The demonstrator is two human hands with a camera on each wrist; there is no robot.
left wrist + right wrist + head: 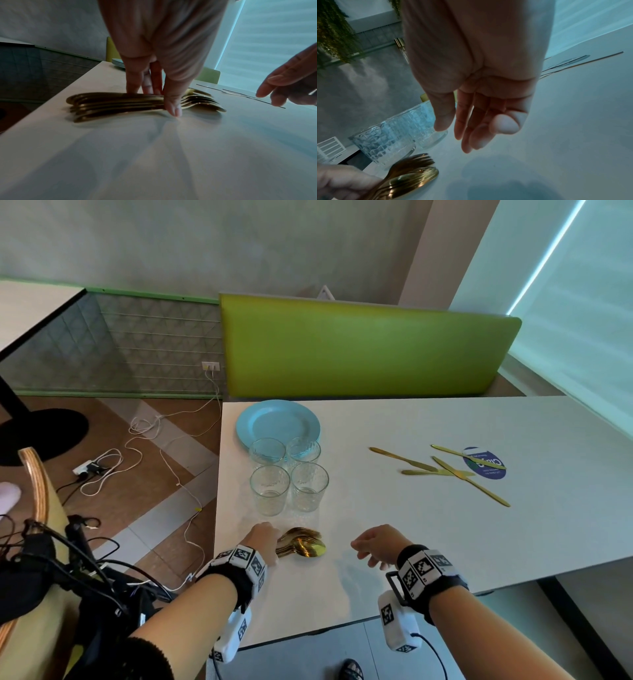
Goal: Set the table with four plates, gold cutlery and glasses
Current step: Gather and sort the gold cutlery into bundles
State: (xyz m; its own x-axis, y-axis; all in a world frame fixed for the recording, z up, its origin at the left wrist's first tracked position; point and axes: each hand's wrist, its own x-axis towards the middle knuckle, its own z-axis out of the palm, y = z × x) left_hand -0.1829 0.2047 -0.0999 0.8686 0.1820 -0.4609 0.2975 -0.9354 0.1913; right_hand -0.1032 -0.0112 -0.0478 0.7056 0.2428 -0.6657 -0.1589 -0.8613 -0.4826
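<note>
White and bare along most of its length, the tabletop stands in front of a green padded bench back, with a tangle of white cables on the floor to its left. Everything for the setting is gathered in sorted groups around the four clear glasses, which stand in a tight square near the left end of the tabletop. A stack of light blue plates lies just behind the glasses, touching or nearly touching the back pair. Well to the right of the glasses, four gold knives lie loosely crossed, one over a round blue sticker.

Just in front of the glasses lies a nested bundle of gold forks and spoons. The left hand closes on its handles from above, thumb on the near side and fingers on the far side, seemingly squeezing the pieces together so the bundle stays as one. The bundle appears to rest on the tabletop.

The right hand hovers to the right of the bundle, fingers relaxed and holding nothing. It looks ready to draw single pieces from the bundle while the left hand steadies it.

No place is laid yet, so by my judgement the task is at its start.
</note>
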